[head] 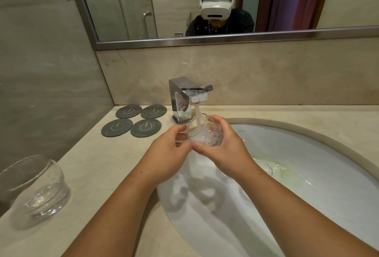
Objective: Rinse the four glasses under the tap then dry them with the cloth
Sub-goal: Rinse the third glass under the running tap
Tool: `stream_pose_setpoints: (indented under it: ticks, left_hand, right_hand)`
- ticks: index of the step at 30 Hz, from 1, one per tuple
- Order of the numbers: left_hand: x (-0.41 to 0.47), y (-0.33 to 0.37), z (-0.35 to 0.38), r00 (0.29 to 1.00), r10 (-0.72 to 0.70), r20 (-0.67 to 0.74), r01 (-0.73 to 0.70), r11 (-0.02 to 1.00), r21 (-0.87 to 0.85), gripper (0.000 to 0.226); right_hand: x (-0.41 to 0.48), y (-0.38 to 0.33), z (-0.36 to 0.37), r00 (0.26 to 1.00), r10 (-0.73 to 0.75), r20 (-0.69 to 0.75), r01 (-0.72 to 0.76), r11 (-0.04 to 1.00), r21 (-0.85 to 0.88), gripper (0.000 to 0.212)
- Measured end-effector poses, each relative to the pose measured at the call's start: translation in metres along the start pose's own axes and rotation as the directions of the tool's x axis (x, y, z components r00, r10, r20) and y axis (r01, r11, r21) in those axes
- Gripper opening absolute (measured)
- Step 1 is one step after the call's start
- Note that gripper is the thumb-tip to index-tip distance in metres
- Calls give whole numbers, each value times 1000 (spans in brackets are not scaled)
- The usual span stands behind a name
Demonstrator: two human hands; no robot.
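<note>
A clear glass (207,133) is tilted under the running chrome tap (189,97), and water pours into it and foams. My right hand (223,146) grips the glass from the right and below. My left hand (172,150) pinches its left rim and side with fingers and thumb. Both hands hold it above the left end of the white sink (307,185). A second clear glass (39,187) stands on the counter at the far left, apart from my hands. No cloth is in view.
Several dark round coasters (133,120) lie on the beige counter (102,174) left of the tap. A framed mirror (205,39) hangs above the backsplash. A stone wall closes the left side. Water pools near the sink drain (266,166).
</note>
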State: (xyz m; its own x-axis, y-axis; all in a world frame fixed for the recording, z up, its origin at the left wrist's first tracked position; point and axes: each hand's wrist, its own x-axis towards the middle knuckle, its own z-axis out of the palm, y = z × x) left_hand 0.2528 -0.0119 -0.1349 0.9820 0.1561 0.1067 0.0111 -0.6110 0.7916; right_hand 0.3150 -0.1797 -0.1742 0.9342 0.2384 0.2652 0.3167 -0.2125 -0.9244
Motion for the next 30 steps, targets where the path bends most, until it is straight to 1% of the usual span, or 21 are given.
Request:
stream_pose_setpoints:
  ticks: [3, 6, 7, 9, 11, 13, 15, 16, 20, 22, 25, 27, 30]
  left_hand:
    - [1, 0, -2, 1000, -24, -9, 23, 998, -52, 38]
    - [-1, 1, -3, 999, -31, 11, 31, 997, -68, 37]
    - [-2, 2, -3, 999, -31, 19, 32, 997, -66, 37]
    - [-3, 4, -2, 999, -24, 38, 26, 998, -56, 49]
    - [-4, 5, -1, 998, -21, 56, 25, 997, -69, 58]
    - [-5, 5, -1, 997, -29, 67, 34, 997, -70, 61]
    - [-5, 5, 0, 997, -34, 72, 39, 997, -72, 71]
    - [-5, 5, 0, 997, -29, 78, 34, 997, -68, 72]
    - [-5, 4, 0, 995, -22, 93, 25, 999, -40, 55]
    - [-5, 3, 0, 995, -6, 95, 8, 1000, -19, 48]
    - [-5, 3, 1, 996, 3, 90, -4, 1000, 3, 54]
    - [-5, 4, 1, 996, 5, 90, -6, 1000, 13, 54]
    - [-5, 3, 2, 996, 10, 91, -9, 1000, -2, 43]
  right_hand:
    - [-2, 0, 3, 995, 71, 66, -77, 992, 101, 84]
    - [-2, -4, 4, 982, 131, 135, -158, 963, 217, 68]
    - [-2, -6, 4, 974, 158, 159, -195, 947, 254, 67]
    - [-1, -5, 4, 957, 210, 198, -263, 917, 300, 67]
    - [-1, -7, 5, 944, 244, 222, -308, 892, 330, 61]
    - [-1, -8, 5, 937, 258, 234, -329, 876, 353, 59]
    - [-1, -10, 4, 936, 253, 243, -330, 870, 365, 52]
    - [-2, -10, 4, 936, 253, 246, -331, 869, 368, 50]
    - [-3, -13, 3, 928, 275, 252, -355, 859, 369, 50]
    - [-4, -15, 3, 928, 279, 247, -354, 866, 352, 45]
    - [-5, -16, 1, 931, 279, 235, -345, 881, 323, 29]
    - [-5, -19, 0, 927, 287, 239, -353, 883, 308, 29]
    - [-6, -22, 0, 918, 296, 263, -372, 872, 319, 31]
